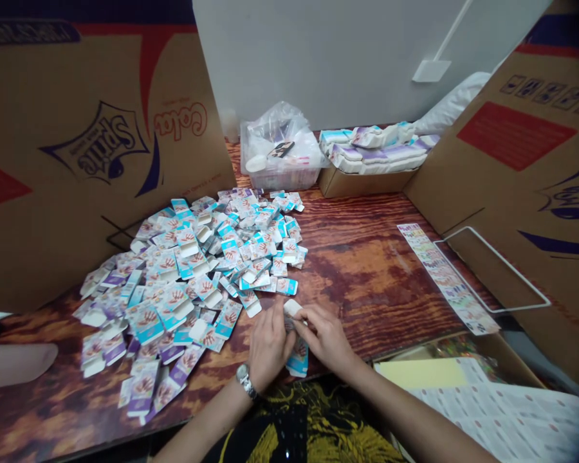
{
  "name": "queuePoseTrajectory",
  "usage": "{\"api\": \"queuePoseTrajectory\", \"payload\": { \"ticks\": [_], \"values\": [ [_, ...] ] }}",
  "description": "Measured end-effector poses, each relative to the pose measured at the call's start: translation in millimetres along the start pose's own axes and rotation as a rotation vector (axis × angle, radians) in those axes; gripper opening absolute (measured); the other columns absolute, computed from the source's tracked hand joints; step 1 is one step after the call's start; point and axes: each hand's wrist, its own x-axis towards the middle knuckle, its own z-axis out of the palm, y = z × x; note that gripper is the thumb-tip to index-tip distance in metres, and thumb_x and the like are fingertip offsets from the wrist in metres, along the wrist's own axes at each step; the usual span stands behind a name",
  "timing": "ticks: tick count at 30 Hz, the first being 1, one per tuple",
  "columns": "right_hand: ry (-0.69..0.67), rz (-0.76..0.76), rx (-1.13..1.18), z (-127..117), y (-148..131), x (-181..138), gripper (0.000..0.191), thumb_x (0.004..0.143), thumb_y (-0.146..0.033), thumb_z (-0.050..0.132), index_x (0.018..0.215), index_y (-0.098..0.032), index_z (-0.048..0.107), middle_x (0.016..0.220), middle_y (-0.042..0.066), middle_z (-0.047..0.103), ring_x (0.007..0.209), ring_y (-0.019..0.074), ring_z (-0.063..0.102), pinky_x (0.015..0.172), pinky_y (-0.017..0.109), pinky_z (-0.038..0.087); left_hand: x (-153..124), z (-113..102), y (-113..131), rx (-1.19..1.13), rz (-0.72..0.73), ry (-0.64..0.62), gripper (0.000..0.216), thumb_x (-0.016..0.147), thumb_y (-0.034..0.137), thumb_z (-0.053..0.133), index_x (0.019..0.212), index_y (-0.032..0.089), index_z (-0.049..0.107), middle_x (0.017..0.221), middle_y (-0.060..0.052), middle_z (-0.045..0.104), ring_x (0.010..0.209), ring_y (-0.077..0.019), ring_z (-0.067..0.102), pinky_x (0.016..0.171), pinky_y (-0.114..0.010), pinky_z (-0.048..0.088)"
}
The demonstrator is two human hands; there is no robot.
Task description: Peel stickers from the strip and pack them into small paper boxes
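Near the front edge of the wooden table (pixel 367 270), my left hand (pixel 269 344) and my right hand (pixel 324 335) are closed together on one small printed carton (pixel 296 357). Its white end flap (pixel 292 307) sticks up between my fingertips, and its blue end shows below my hands. A silver watch (pixel 245 379) is on my left wrist. A large heap of the same small cartons (pixel 188 283), white, blue and purple with a hand picture, lies just to the left of my hands.
Tall cardboard sheets stand at left (pixel 77 161) and right (pixel 521 167). At the back are a clear plastic bag (pixel 280 145) and a low box of wrapped packs (pixel 371 161). A sticker strip (pixel 446 276) lies on the right, printed sheets (pixel 502 411) at lower right.
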Motion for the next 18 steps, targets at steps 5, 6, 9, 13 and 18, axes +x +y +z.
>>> {"api": "queuePoseTrajectory", "payload": {
  "ticks": [5,6,9,13,18],
  "values": [
    [-0.053,0.108,0.179,-1,1,4,0.012,0.086,-0.028,0.055,0.093,-0.02,0.059,0.092,0.004,0.061,0.087,0.0184,0.057,0.078,0.028,0.045,2,-11,-1,0.046,0.01,0.044,0.059,0.085,0.022,0.047,0.139,0.012,0.025,0.114,-0.015,0.056,0.096,-0.0252,0.055,0.082,-0.037,0.045],
    [-0.068,0.149,0.256,-1,2,6,0.013,0.084,-0.03,0.057,0.09,-0.019,0.059,0.091,0.003,0.061,0.086,0.0181,0.057,0.077,0.028,0.046,2,-12,0,0.058,0.02,0.054,0.059,0.085,0.021,0.046,0.139,0.012,0.025,0.114,-0.015,0.056,0.095,-0.0252,0.055,0.081,-0.037,0.045],
    [-0.16,0.211,0.433,-2,3,9,0.018,0.082,-0.035,0.059,0.086,-0.017,0.057,0.085,0.002,0.061,0.082,0.0176,0.058,0.073,0.027,0.047,1,-13,0,0.079,0.047,0.08,0.059,0.086,0.022,0.044,0.141,0.011,0.023,0.118,-0.016,0.055,0.098,-0.0258,0.054,0.084,-0.038,0.045],
    [-0.107,0.07,0.194,-5,-1,8,0.015,0.086,-0.027,0.054,0.096,-0.02,0.062,0.1,0.006,0.059,0.094,0.0204,0.055,0.084,0.033,0.045,3,-16,1,0.091,0.063,0.112,0.059,0.088,0.024,0.043,0.142,0.013,0.022,0.123,-0.016,0.053,0.103,-0.0261,0.053,0.087,-0.039,0.044],
    [-0.127,0.012,0.138,-3,-3,7,0.015,0.085,-0.017,0.052,0.091,-0.02,0.065,0.1,0.006,0.057,0.097,0.0191,0.055,0.087,0.031,0.044,6,-16,2,0.058,0.104,0.114,0.059,0.086,0.013,0.039,0.142,0.014,0.021,0.127,-0.014,0.052,0.105,-0.0246,0.054,0.087,-0.038,0.045]
  ]
}}
